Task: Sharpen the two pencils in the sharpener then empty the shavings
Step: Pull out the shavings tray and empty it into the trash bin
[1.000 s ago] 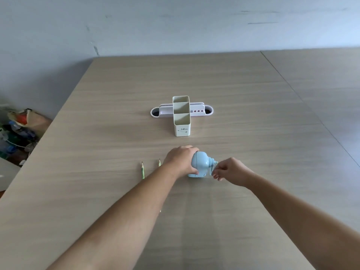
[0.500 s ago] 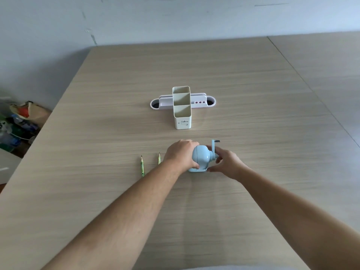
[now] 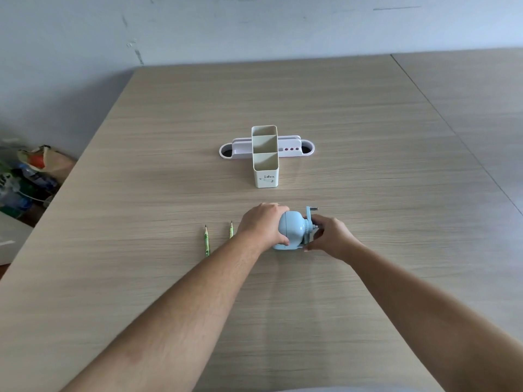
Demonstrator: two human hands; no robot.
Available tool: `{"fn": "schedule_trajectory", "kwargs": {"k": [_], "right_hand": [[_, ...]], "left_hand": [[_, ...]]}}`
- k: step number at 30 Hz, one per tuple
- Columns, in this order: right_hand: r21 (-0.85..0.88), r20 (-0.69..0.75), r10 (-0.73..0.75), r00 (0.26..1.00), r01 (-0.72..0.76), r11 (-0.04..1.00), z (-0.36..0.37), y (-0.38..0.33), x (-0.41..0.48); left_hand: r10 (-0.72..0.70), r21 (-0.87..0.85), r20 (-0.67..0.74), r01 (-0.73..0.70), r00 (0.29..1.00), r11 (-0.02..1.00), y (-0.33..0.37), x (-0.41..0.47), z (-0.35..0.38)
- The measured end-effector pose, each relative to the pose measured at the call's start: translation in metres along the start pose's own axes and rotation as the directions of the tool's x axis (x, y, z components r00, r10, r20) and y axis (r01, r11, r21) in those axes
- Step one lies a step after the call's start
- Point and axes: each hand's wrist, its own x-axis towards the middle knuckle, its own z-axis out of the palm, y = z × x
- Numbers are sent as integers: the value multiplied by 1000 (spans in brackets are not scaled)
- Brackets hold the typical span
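- Both bare forearms are reaching forward over the wooden table, converging near its middle.
- The left hand is wrapping around the left side of the pale blue sharpener, fingers curled over its top and thumb at its base — holding it down.
- The right hand is cupping the sharpener's right end, fingers bent around the crank hub; the crank handle is sticking up just above them.
- Two green pencils are lying side by side just left of the left wrist — the nearer one partly hidden behind it.
- A cream pencil holder is standing farther back, reading "idea".
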Motion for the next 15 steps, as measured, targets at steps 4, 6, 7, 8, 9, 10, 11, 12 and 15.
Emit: {"fn": "schedule_trajectory", "kwargs": {"k": [4,6,7,8,9,10,11,12,15], "right_hand": [[5,-71,44,996,-44,999,-31,30,-11],[23,-95,67,993,-65,998,-43,43,-18],[30,-108,72,992,-69,997,-48,47,-21],[38,-121,72,990,-67,997,-51,49,-24],[46,-135,71,988,-65,997,-53,49,-26],[53,-146,66,987,-59,997,-56,48,-29],[57,-150,62,987,-54,997,-59,46,-30],[61,-151,58,987,-50,997,-62,45,-33],[77,-173,50,984,-37,996,-74,41,-40]], "left_hand": [[-5,5,9,5,1000,1000,0,0,0],[-9,9,12,9,1000,1000,0,0,0],[-11,9,14,11,1000,1000,1,1,0],[-16,6,16,16,1000,1000,1,1,0],[-19,5,17,19,1000,1000,1,0,0],[-19,2,18,19,1000,1000,2,1,0],[-21,-3,20,21,1000,1000,2,1,0],[-21,-12,19,21,1000,1000,2,1,0],[-20,-33,11,20,1000,999,3,-2,0]]}}
